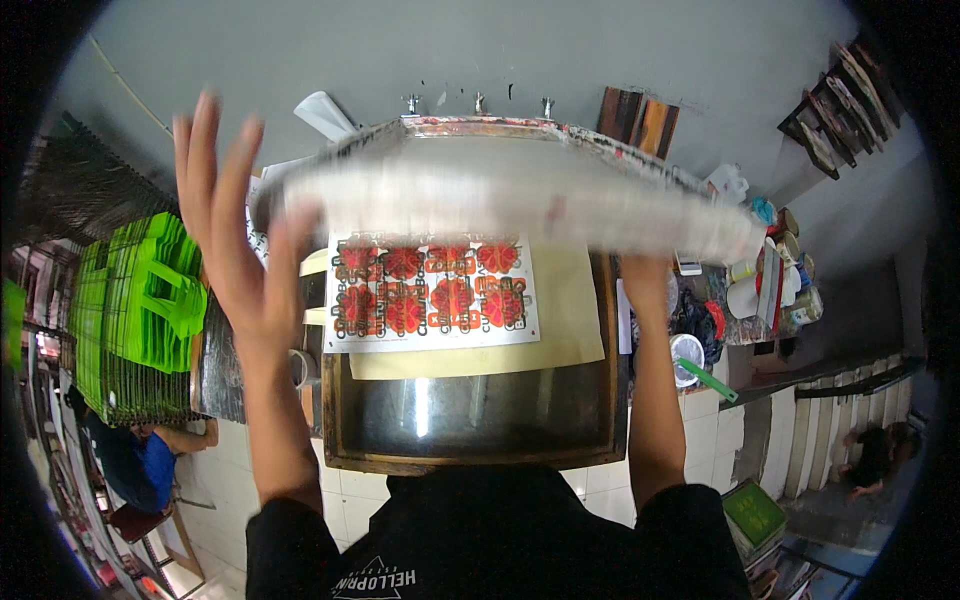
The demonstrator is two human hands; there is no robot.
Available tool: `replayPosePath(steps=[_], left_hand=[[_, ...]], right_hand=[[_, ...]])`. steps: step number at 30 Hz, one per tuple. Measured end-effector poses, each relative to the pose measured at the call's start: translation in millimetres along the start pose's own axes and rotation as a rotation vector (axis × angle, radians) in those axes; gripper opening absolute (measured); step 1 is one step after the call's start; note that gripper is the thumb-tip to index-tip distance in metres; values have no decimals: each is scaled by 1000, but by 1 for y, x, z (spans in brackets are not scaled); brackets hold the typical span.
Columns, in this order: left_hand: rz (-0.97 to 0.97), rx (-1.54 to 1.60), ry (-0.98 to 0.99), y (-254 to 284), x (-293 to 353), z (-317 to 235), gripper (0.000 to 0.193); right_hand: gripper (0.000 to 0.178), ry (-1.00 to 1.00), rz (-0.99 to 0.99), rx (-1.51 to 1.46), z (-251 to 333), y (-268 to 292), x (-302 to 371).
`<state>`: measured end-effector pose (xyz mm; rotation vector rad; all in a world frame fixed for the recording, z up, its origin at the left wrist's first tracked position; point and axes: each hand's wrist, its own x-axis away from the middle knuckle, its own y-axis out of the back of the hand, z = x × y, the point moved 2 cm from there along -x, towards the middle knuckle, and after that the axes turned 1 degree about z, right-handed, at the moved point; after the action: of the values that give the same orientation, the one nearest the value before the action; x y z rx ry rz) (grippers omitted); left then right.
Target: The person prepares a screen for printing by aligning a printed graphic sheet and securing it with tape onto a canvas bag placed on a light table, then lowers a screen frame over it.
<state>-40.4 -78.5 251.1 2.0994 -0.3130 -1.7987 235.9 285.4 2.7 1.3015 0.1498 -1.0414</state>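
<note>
Over the wooden-edged print table (470, 462) we see a screen-printing frame (500, 190) tipped up on its far hinged edge, its near edge raised and motion-blurred. Its long axis runs left to right across the view, from just beside our left hand to the cluttered shelf at right; the raised near edge faces us, the far edge sits by three metal clamps (478, 102) at the wall. Our left hand (235, 240) is released, fingers spread wide, palm toward the frame's left end, just beside it; contact we cannot tell. Our right hand (645, 275) reaches up under the frame's right portion; its fingers are hidden behind the blurred edge, so we cannot tell whether it grips. Beneath the frame lies a white printed sheet (430, 292) with red and orange flower-like motifs, resting on a tan backing sheet (570, 320). Stacked green sheets (140, 310) fill a wire rack at left. Paint tubs and jars (775, 275) crowd the right, with a green-handled tool (710, 380) near the table's corner. Another person in blue (140, 460) crouches low left; another sits by the stairs (880, 455).
</note>
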Motion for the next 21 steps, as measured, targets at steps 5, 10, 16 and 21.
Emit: replayPosePath(steps=[5, 10, 16, 21], left_hand=[[175, -113, -36, -27, -117, 14, 55], [318, -102, 7, -51, -177, 37, 62], [367, 122, 51, -68, -198, 57, 62], [321, 145, 90, -72, -196, 55, 64]], right_hand=[[29, -199, 224, -153, 46, -75, -102], [31, -265, 326, 210, 76, -132, -130], [33, -492, 297, 25, 80, -146, -141], [31, -416, 169, -371, 129, -114, -194]])
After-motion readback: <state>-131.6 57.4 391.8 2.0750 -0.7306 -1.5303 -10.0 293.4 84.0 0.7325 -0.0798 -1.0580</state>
